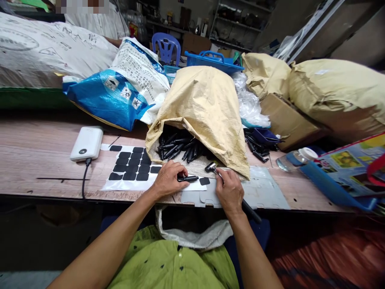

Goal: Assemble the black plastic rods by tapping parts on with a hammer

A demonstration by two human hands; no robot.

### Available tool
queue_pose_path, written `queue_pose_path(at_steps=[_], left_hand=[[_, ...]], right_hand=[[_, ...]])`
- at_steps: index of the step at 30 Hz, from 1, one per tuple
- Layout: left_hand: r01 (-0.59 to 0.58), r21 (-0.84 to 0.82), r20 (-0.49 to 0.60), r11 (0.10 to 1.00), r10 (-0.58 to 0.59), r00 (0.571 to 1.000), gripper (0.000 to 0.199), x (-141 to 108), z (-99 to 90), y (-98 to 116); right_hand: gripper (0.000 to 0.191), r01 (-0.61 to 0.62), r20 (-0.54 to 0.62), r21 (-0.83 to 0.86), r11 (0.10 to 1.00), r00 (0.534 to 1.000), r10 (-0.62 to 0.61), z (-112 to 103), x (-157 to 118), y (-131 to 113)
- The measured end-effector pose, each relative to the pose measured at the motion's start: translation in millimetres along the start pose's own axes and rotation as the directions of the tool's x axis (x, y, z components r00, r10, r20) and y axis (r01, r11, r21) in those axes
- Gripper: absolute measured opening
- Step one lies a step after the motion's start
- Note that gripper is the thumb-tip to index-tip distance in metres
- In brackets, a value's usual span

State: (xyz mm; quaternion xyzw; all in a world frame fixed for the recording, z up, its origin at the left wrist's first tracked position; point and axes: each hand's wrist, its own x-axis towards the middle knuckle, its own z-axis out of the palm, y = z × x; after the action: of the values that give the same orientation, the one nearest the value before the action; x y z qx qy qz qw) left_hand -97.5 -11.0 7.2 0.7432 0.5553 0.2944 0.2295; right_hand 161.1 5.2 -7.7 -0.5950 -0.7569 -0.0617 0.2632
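My left hand [169, 178] is closed on a slim black pen-like tube [189, 178], which lies almost level just above a white sheet [126, 185]. My right hand [231, 193] grips a small hammer [211, 167] near its metal head; the black handle sticks out below my wrist. Directly ahead, a tan sack [207, 104] lies on its side with its mouth towards me. Many similar black tubes [176, 149] fill that mouth. Black rounded-square pieces [130, 168] sit in rows on the white sheet, and one more [204, 181] lies between my hands.
A white power bank [87, 143] with a black cable stands left. A blue-and-white sack [120, 86] lies behind it. To the right are more black parts [258, 150], a clear jar [296, 158], a blue tray [333, 186] and a cardboard box [290, 120]. Another person stands at the back left.
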Motion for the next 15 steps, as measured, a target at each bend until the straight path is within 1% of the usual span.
queue_pose_path(at_steps=[3,11,15], left_hand=[[-0.009,0.004,0.005,1.000,0.009,1.000,0.019,-0.1,-0.7,1.0],[-0.007,0.033,0.005,0.999,0.007,1.000,0.022,0.1,2.1,-0.2],[-0.013,0.061,0.015,0.998,0.012,1.000,0.019,-0.2,3.9,-1.8]], right_hand=[[0.027,-0.002,-0.009,-0.030,1.000,1.000,0.002,1.1,-3.5,-3.3],[0.027,-0.004,-0.036,-0.047,0.999,0.999,0.002,-0.5,-5.1,-6.2],[0.027,-0.006,-0.035,-0.058,0.998,0.999,0.004,0.2,-5.5,-6.6]])
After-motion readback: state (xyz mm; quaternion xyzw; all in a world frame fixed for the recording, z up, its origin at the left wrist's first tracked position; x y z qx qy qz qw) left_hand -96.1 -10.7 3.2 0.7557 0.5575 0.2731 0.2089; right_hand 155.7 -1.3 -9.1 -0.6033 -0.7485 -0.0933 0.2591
